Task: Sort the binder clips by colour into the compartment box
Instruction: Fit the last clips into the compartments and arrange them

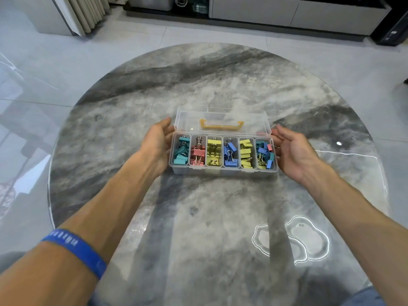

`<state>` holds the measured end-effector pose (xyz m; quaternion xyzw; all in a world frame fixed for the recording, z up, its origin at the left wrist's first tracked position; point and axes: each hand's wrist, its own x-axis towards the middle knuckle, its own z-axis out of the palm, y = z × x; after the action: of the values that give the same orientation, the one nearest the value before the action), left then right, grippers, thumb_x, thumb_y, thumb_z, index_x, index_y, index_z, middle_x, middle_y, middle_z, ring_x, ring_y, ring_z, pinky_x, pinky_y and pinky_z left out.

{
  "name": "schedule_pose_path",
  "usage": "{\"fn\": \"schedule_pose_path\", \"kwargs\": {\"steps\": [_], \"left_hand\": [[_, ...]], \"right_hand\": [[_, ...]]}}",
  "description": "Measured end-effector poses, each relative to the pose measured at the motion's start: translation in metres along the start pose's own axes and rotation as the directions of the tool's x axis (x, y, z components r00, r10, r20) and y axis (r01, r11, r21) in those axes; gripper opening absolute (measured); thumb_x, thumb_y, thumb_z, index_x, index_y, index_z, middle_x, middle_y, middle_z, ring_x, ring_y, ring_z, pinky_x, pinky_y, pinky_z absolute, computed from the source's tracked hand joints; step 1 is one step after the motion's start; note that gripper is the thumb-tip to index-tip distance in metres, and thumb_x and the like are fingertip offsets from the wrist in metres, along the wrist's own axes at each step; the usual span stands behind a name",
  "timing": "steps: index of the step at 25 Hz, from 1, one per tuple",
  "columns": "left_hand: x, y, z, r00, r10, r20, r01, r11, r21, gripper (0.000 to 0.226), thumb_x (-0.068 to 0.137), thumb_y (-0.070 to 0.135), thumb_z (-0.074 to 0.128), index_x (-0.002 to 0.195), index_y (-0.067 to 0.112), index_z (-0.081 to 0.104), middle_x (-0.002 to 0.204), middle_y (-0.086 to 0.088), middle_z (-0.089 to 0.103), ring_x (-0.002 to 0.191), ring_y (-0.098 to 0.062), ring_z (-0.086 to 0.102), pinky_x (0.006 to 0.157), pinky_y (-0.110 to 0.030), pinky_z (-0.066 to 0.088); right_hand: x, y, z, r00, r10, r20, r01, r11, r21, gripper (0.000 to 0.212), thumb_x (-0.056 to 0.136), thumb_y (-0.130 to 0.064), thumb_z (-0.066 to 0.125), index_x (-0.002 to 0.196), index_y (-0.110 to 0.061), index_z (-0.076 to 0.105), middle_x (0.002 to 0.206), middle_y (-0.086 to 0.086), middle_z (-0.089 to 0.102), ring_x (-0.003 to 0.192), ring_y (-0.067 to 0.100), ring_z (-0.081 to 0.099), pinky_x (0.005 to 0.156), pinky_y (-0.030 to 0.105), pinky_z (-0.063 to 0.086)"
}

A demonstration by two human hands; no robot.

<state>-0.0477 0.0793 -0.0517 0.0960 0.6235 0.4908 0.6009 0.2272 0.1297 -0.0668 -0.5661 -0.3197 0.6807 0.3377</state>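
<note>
Binder clips [223,154] fill your clear compartment box [223,171] on the round marble table [198,89]: teal, pink, yellow, blue, yellow, then a mixed end cell. Its lid [223,119] stands open behind. Your left hand [157,140] and right hand [291,149], fingers relaxed, cup the box's ends.

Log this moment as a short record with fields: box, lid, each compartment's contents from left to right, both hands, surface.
box: clear compartment box, six compartments in a row
lid: open, tilted back, yellow handle
compartment 1: teal clips
compartment 2: pink clips
compartment 3: yellow clips
compartment 4: blue clips
compartment 5: yellow clips
compartment 6: mixed clips, blue, pink, teal, yellow
left hand: at the box's left end
right hand: at the box's right end
surface: round marbled table
</note>
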Motion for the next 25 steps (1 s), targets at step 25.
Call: {"fn": "schedule_pose_path", "kwargs": {"steps": [25], "left_hand": [[0.005,-0.009,-0.016,0.982,0.173,0.081,-0.181,0.976,0.118,0.027,0.090,0.009,0.067,0.116,0.012,0.069,0.106,-0.005,0.073,0.088,-0.018,0.071,0.073,-0.036,0.061]], "right_hand": [[-0.002,0.014,-0.011,0.976,-0.192,0.105,0.170,0.967,0.190,0.027,0.078,-0.006,0.067,0.100,-0.022,0.062,0.104,0.000,0.071,0.090,0.015,0.068,0.070,0.029,0.058]]}}
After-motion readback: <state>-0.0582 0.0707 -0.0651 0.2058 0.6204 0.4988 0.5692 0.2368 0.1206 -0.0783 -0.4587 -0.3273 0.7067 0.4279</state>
